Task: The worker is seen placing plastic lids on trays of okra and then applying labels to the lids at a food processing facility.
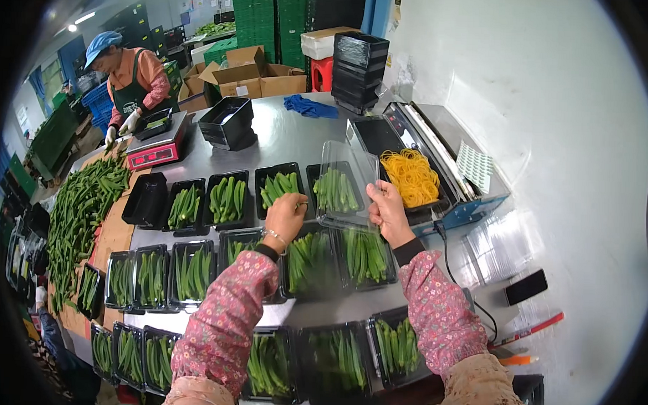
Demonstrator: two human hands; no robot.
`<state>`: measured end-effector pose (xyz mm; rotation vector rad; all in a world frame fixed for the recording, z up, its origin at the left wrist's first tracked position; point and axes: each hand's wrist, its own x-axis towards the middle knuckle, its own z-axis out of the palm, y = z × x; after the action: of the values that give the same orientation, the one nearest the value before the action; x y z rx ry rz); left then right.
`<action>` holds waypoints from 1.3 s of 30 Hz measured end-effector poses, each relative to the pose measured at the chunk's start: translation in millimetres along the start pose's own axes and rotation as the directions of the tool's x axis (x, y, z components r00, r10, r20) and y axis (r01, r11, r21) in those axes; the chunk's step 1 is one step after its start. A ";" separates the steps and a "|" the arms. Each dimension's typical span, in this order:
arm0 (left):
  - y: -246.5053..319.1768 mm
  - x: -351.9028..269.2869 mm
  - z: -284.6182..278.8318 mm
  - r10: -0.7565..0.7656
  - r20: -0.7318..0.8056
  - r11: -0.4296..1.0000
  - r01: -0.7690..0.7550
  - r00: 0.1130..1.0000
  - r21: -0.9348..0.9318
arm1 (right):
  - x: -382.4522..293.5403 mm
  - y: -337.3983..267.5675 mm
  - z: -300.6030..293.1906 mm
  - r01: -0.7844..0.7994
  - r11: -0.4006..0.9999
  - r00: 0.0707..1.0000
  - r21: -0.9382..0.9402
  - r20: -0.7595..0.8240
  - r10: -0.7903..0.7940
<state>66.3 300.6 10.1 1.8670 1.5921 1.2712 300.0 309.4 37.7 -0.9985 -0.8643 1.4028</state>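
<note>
My right hand (389, 211) grips the right edge of a clear plastic lid (338, 213), tilted over a black tray of okra (336, 189) in the back row. Through the lid, the pods still show. My left hand (287, 214) is just left of it, at the front right corner of another black okra tray (278, 189). Its fingers are bent together, and whether they pinch something small is hidden. Below my hands lies a row of lidded okra trays (366, 257). Closest to me is one more row of okra trays (269, 364), partly covered by my left sleeve.
Yellow rubber bands (410, 176) fill a tray on a sealing machine (457, 207) at right, its cable hanging down. A phone (525, 287) lies beyond it. Loose okra (85, 215) is heaped at left. A co-worker (138, 83) stands behind a scale (157, 143). Empty black trays (228, 121) are stacked nearby.
</note>
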 end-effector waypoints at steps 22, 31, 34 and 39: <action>-61.6 51.8 62.3 0.206 0.306 0.812 -0.337 0.929 0.476 | 154.8 84.2 -34.8 0.082 0.892 0.991 -0.444 -0.054 -0.118; -69.9 54.9 55.7 0.022 0.507 0.858 -0.277 0.862 0.432 | 142.9 86.9 -7.6 0.025 0.290 0.933 -0.957 -0.082 -0.352; -87.1 51.3 65.2 0.085 0.426 0.870 -0.275 0.901 0.409 | 138.9 84.5 0.1 0.054 0.230 0.926 -0.972 -0.038 -0.377; -85.6 53.7 75.3 0.142 0.305 0.887 -0.258 0.942 0.384 | 139.2 82.0 3.9 -0.004 0.107 0.942 -0.994 -0.039 -0.332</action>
<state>75.2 394.5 -73.5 2.4047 1.6468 0.7324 268.0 441.9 -49.2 -1.9661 -1.7376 0.2104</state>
